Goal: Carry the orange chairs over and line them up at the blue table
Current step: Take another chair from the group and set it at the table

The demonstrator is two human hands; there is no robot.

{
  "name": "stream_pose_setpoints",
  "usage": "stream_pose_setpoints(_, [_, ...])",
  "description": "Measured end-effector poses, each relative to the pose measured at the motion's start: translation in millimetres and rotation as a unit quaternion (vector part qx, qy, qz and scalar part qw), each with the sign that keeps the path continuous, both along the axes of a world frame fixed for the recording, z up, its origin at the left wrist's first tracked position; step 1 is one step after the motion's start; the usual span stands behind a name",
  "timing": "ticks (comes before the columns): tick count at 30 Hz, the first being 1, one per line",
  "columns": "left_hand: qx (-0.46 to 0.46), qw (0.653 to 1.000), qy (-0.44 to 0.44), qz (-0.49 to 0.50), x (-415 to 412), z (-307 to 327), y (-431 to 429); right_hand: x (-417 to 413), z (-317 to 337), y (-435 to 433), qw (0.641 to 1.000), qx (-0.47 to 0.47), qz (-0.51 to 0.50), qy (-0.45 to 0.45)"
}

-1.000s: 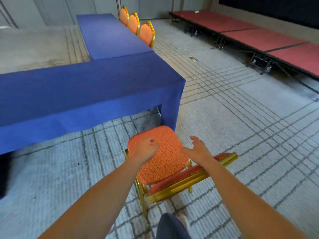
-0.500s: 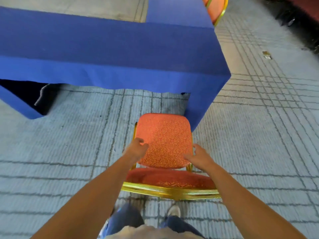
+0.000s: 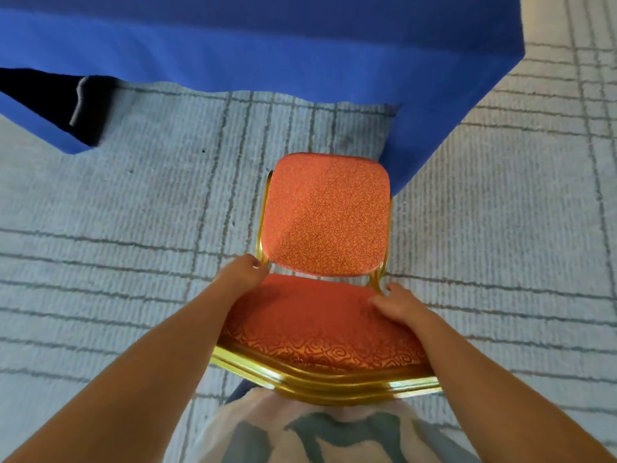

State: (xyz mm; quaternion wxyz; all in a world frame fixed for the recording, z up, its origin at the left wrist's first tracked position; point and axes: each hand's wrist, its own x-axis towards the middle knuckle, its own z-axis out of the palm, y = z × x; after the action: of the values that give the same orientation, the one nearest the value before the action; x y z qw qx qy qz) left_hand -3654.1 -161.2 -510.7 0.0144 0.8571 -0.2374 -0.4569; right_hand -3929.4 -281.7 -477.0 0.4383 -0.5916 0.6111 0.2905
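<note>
An orange chair (image 3: 327, 215) with a gold frame stands on the carpet right in front of me, its seat pointing at the blue table (image 3: 267, 45). The seat's far right corner lies just before the hanging corner of the table's blue cloth. Its padded back tilts toward me, the gold top rail close to my body. My left hand (image 3: 240, 279) grips the left gold post where back meets seat. My right hand (image 3: 400, 305) grips the right edge of the back beside the other post.
Grey carpet with dark grid lines (image 3: 133, 262) spreads to both sides of the chair. A dark gap (image 3: 50, 101) opens under the blue cloth at the left. My patterned shirt (image 3: 317, 436) fills the bottom edge.
The chair has swung from skewed to square with the table. My head has tipped down. Both hands have gone from touching the chair's back to gripping its sides low down.
</note>
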Motion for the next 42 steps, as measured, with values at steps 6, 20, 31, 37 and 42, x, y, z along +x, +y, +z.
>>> stream_pose_setpoints(6, [0.089, 0.994, 0.029, -0.057, 7, -18, 1, -2, -19, -11, 0.997, 0.06, -0.001, 0.051])
stream_pose_setpoints(20, [0.205, 0.973, 0.071, -0.081, 21, -50, -1, -13, -47, -28, 0.976, 0.17, -0.078, 0.108])
stream_pose_setpoints(31, [0.277, 0.945, 0.142, -0.101, 42, -24, -33, 4, -14, -55, 0.966, 0.22, -0.058, 0.127])
stream_pose_setpoints(37, [0.243, 0.955, 0.156, -0.063, 59, -21, -51, 18, -3, -87, 0.973, 0.195, -0.031, 0.123])
stream_pose_setpoints(42, [0.226, 0.96, 0.16, -0.043, 69, -18, -85, 35, 3, -127, 0.975, 0.187, -0.019, 0.119])
